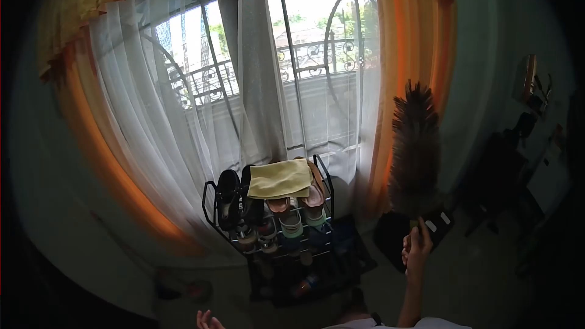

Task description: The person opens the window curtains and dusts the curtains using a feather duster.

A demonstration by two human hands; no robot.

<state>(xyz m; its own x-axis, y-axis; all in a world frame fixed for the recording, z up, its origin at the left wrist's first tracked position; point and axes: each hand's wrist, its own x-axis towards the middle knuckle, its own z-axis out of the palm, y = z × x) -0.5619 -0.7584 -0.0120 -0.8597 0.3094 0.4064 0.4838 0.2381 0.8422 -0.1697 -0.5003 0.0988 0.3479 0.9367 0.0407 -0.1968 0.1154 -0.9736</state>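
Observation:
My right hand [417, 246] is closed around the handle of a feather duster [416, 152]. Its dark brown plume points upward in front of the orange curtain. Low at the bottom edge, my left hand [209, 320] shows only in part, its fingers apart and nothing in them. Ahead of me stands a black shoe rack [209, 207] with several pairs of shoes. A folded yellow cloth [280, 178] lies over the shoes on the top tier, between black shoes [228, 198] and a pink shoe [314, 195]. The lower tiers are dim.
White sheer curtains [134, 97] and an orange curtain [414, 42] hang before a window with metal grilles. Behind my right hand is a dark object with white patches [390, 237]. Dark furniture [496, 170] stands at the right. Shadowed items [183, 286] lie on the floor at lower left.

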